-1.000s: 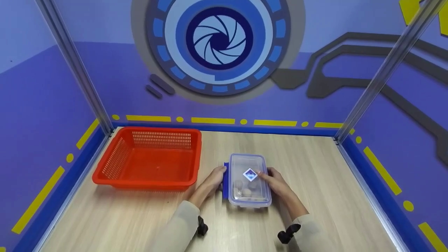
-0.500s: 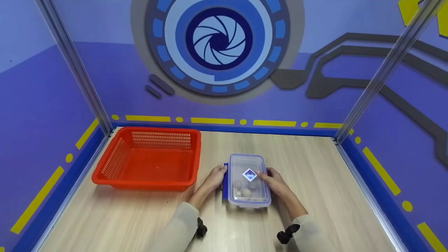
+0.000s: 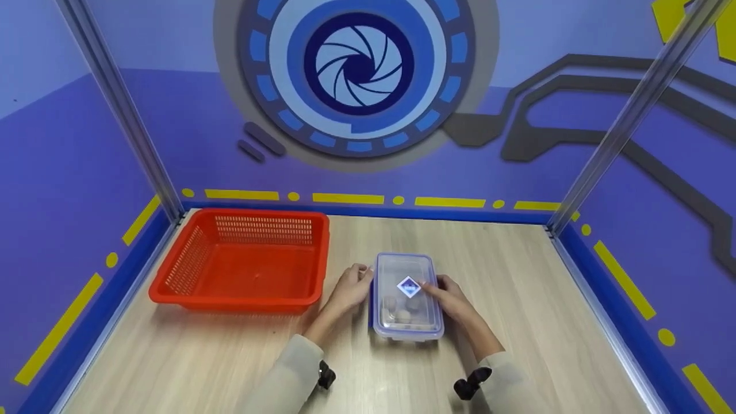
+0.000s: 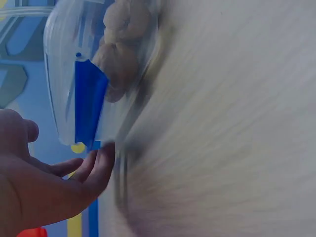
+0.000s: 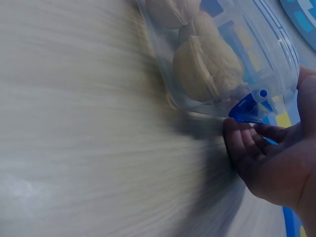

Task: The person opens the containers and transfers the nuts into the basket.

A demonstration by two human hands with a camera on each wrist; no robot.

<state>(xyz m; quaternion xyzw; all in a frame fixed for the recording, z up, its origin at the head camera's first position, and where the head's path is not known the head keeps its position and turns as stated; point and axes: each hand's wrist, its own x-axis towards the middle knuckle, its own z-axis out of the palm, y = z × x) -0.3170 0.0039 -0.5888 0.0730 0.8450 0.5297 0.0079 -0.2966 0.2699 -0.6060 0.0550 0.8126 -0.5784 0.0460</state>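
Observation:
A clear plastic food container with a lid and a diamond-shaped label lies on the table, in the middle of the head view. Several walnuts show through its wall. My right hand holds the container's right side, thumb on the lid and fingertips at a blue latch. On the other side my left hand has its fingertips right at the end of the left blue latch. Its thumb stands off the box in the left wrist view. The left latch hangs along the container's side.
To the left a red plastic basket with slotted walls stands on the wooden table. Blue and purple panels with metal corner posts enclose the table at the back and sides.
The left blue latch, sticking out from the lid earlier, now lies closer to the container's side. My left hand has shifted slightly away and its fingers have loosened. The right hand keeps its hold.

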